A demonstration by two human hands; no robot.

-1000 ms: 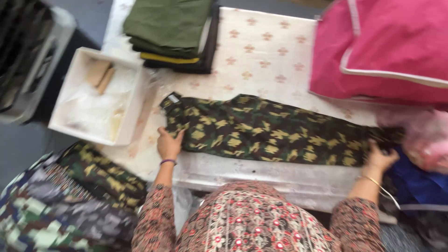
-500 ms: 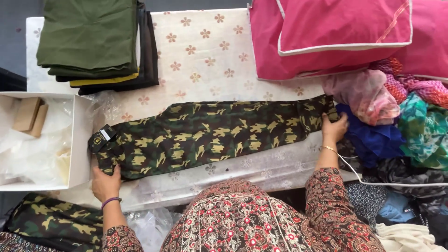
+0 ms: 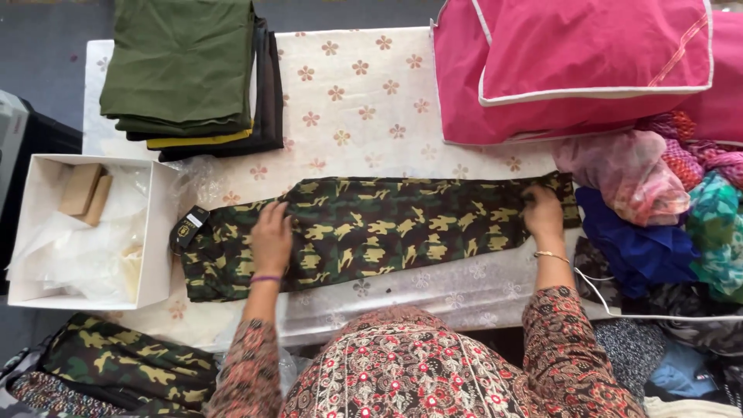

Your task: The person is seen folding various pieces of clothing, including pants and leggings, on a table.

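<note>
Nearest the camera, a patterned sleeve is seen on each arm. The left hand [image 3: 271, 238] is laid flat, fingers spread wide, on the camouflage garment [image 3: 379, 232], nothing being gripped. The right hand [image 3: 542, 213] is pressed on the garment's far right end, fingers curled over the cloth near its edge; whether a fold is pinched there cannot be told. The garment is stretched lengthwise between the two hands on the flower-printed table cover [image 3: 364, 101]. It is judged to be soft, light, limp cloth that will sag and crease if lifted at one point; it is best taken at its two ends or along a folded edge. A dark tag [image 3: 188, 227] lies just left of the left hand. Further left stands a white box [image 3: 159, 232]. Beyond the left hand a stack of folded olive and dark cloth [image 3: 186, 70] is set; beyond the right hand, a pink fabric bag [image 3: 573, 62]; to its right, loose coloured cloths [image 3: 642, 224].
</note>
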